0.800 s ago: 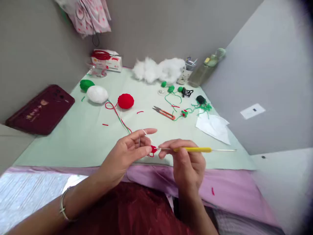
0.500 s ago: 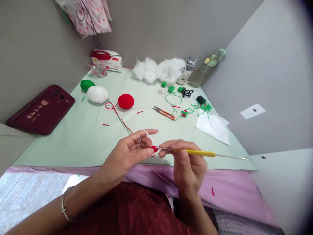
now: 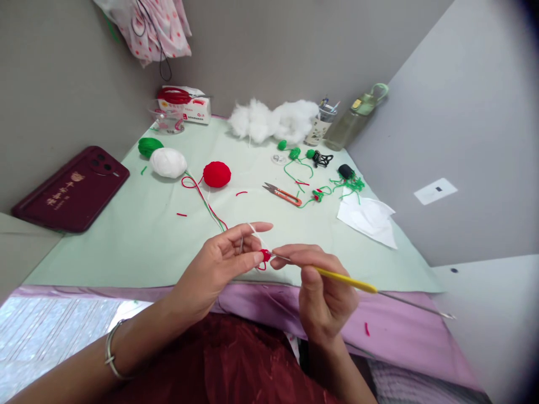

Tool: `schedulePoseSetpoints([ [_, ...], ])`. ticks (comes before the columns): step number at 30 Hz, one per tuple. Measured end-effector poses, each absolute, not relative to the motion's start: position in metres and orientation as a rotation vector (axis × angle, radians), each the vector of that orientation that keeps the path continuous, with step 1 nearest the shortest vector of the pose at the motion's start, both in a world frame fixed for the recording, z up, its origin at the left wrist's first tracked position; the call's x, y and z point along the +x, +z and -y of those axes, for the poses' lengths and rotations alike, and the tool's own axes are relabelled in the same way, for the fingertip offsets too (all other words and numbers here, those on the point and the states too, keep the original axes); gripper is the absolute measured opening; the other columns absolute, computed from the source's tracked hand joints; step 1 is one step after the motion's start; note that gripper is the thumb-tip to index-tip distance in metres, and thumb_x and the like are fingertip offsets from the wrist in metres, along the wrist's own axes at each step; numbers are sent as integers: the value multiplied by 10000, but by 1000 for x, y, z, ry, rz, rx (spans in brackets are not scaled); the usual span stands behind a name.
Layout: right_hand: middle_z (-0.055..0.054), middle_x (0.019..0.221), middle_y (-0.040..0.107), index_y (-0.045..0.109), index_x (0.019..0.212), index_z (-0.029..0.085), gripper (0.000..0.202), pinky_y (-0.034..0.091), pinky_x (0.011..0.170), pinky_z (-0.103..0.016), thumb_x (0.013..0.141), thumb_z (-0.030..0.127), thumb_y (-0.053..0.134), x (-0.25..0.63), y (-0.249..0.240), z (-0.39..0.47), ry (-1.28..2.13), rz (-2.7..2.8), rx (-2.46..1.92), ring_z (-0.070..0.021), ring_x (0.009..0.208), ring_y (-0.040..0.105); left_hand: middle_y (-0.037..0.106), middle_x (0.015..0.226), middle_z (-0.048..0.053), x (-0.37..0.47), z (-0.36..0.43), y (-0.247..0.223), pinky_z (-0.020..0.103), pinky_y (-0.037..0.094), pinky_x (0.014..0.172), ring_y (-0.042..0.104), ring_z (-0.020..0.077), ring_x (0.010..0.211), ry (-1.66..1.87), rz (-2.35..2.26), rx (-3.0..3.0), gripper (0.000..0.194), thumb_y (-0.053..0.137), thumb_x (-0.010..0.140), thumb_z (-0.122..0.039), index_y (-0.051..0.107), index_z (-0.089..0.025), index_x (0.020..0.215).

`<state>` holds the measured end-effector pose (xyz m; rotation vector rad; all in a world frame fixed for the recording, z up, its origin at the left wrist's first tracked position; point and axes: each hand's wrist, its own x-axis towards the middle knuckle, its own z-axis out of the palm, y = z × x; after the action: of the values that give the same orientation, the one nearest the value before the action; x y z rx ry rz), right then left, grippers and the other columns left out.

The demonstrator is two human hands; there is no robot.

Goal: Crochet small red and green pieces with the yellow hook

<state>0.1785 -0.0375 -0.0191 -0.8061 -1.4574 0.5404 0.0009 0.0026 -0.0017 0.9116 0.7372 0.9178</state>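
Head view: left hand, index extended, pinches red crochet; right hand grips a slanting yellow hook.

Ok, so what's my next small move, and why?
I'd probably catch the white strand with the yellow-handled hook and draw it through: the right hand has the hook's tip at the small red piece, the left hand pinches that piece, and the strand runs from that hand's index finger toward it.
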Motion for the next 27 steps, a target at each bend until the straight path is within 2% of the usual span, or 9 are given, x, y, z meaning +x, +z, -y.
schedulePoseSetpoints([
  [5, -36, 990, 802, 716, 1172, 231, 260, 638, 825, -376, 1058, 115, 513, 180, -19, 38, 472, 1528, -810, -199, 966, 765, 663, 878, -32, 2, -1, -1, 238, 510, 860, 629, 114, 852, 938, -737, 890, 327, 825, 892, -253, 801, -314, 1212],
  [8, -65, 1100, 803, 698, 1262, 223, 309, 653, 842, -359, 1036, 87, 535, 180, -25, 40, 337, 1624, -820, -198, 1017, 767, 673, 875, -31, 4, 0, 0, 234, 522, 858, 641, 113, 853, 948, -748, 881, 322, 834, 881, -249, 808, -309, 1196],
  [12, -112, 1248, 771, 688, 1323, 225, 325, 679, 828, -343, 1033, 139, 567, 179, -34, 43, 178, 1689, -815, -214, 1067, 774, 676, 861, -37, 4, 0, 0, 220, 531, 844, 642, 105, 843, 969, -756, 897, 326, 835, 880, -239, 806, -313, 1196],
  [17, -88, 1168, 793, 672, 1308, 240, 313, 685, 794, -327, 1047, 139, 532, 182, -28, 44, 188, 1732, -878, -193, 993, 786, 678, 862, -35, 4, 2, 2, 235, 539, 863, 651, 117, 873, 1014, -797, 953, 340, 840, 865, -226, 798, -298, 1195],
  [22, -105, 1204, 786, 683, 1331, 246, 336, 674, 815, -314, 1020, 146, 604, 177, -33, 42, 2, 1772, -928, -199, 1020, 778, 673, 835, -28, 8, 6, 5, 277, 534, 912, 656, 136, 877, 1037, -820, 989, 336, 834, 845, -196, 796, -249, 1174],
  [27, -66, 1113, 814, 749, 1231, 278, 304, 663, 780, -357, 1031, 129, 575, 171, -37, 38, 290, 1503, -833, -209, 973, 780, 685, 848, -14, 8, 4, 4, 290, 537, 873, 649, 157, 872, 976, -770, 904, 398, 893, 794, -229, 803, -264, 1180],
])
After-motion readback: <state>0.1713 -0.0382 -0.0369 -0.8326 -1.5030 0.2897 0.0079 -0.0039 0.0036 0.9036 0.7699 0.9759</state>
